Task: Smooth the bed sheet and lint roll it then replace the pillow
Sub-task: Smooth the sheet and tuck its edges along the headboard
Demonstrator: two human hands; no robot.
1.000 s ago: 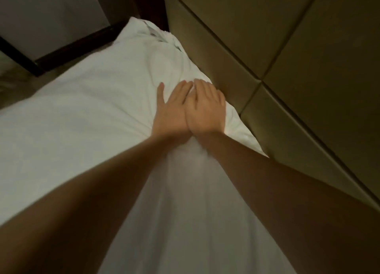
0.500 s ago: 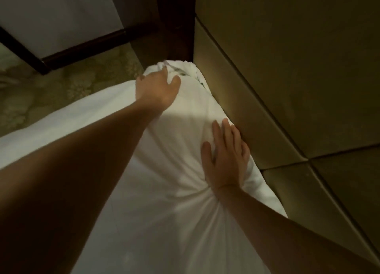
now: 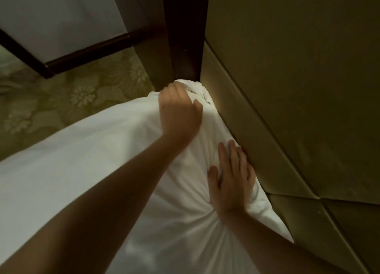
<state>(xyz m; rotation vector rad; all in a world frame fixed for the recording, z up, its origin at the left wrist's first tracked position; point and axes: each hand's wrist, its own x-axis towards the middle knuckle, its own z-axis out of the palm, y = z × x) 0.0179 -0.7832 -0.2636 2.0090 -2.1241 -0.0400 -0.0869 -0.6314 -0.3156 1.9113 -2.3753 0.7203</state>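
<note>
**Both hands on white sheet at bed corner by headboard**

Left hand (image 3: 179, 107) fingers curled tight, bunching a fold of the white bed sheet (image 3: 82, 160) at the far corner of the mattress; thumb pressed against the fabric, knuckles up. The bunched corner sits just beside the dark wooden post (image 3: 185, 33) and touches the padded headboard (image 3: 287, 88). Right hand (image 3: 232, 179) flat, fingers spread narrow and straight, palm down on the sheet right along the headboard edge; little finger side touching or nearly touching the panel, can't tell which. Creases in the sheet fan out from under the right wrist toward the camera. Both forearms bare, left arm crossing the frame diagonally from lower left, right arm coming in from lower right.

Sheet covers the mattress from the corner down to the bottom of the frame, left part fairly smooth. Floral-pattern carpet (image 3: 82, 93) left of the bed, with a dark baseboard (image 3: 86, 54) under a pale wall (image 3: 61, 17) beyond it. No pillow or lint roller in view.
</note>
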